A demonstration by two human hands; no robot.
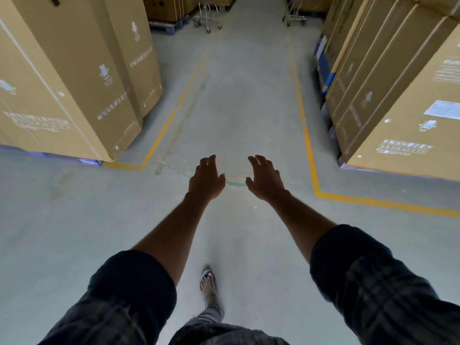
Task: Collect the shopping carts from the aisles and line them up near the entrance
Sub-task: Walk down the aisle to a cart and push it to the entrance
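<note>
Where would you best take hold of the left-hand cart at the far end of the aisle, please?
Of the left cart only chrome legs and castors show; its top is cropped. Probably walk straight up the aisle and take its top bar with left hand and right hand, both empty. Which end faces here I cannot tell.

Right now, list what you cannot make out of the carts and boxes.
Head view only.
Left cart: the top edge cuts off its basket; whether it is one cart or several nested is unclear.
Right cart: likewise cut by the top edge; far and small.
Box labels: print too blurred to read.
</note>
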